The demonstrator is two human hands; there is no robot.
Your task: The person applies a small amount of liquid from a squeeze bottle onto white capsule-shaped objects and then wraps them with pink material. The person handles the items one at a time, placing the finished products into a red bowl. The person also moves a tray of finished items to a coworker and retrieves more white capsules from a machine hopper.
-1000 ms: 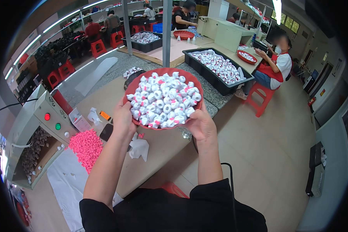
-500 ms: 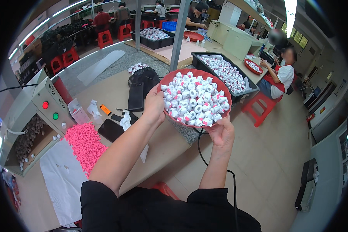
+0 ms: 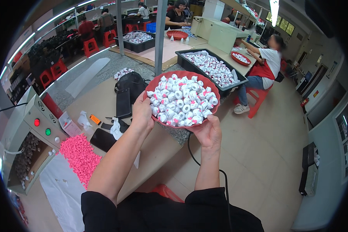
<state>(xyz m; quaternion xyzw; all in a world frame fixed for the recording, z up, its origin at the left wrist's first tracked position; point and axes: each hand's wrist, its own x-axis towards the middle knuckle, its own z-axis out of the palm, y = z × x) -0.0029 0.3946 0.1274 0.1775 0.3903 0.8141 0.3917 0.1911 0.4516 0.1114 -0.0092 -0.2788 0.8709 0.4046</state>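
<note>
A red scalloped plastic bowl (image 3: pixel 216 87) is held up in front of me, over the table's corner. Small white rounded pieces with pink and dark marks (image 3: pixel 181 100) fill it in a heap. My left hand (image 3: pixel 142 112) grips its left rim, the thumb on the inside edge. On the lower right rim sits my right hand (image 3: pixel 208 131), thumb on top and fingers beneath, partly hidden by the bowl. Behind the bowl stands a black tray (image 3: pixel 241 79) holding many similar white pieces. A black bag (image 3: pixel 129 83) and a dark flat case (image 3: pixel 123 103) lie left of the bowl.
On the table (image 3: pixel 158 154) are pink pieces (image 3: pixel 79 156), a phone (image 3: pixel 103 140), an orange cutter (image 3: pixel 95 119) and a machine with lit buttons (image 3: pixel 40 123). Metal posts (image 3: pixel 161 38) rise behind the bowl. A seated person (image 3: pixel 265 65) works at the right. A cable (image 3: pixel 225 181) hangs near my right arm.
My view has shifted a little, and the bowl in both hands sits slightly further left in the picture. At the right, the seated person has reached an arm forward.
</note>
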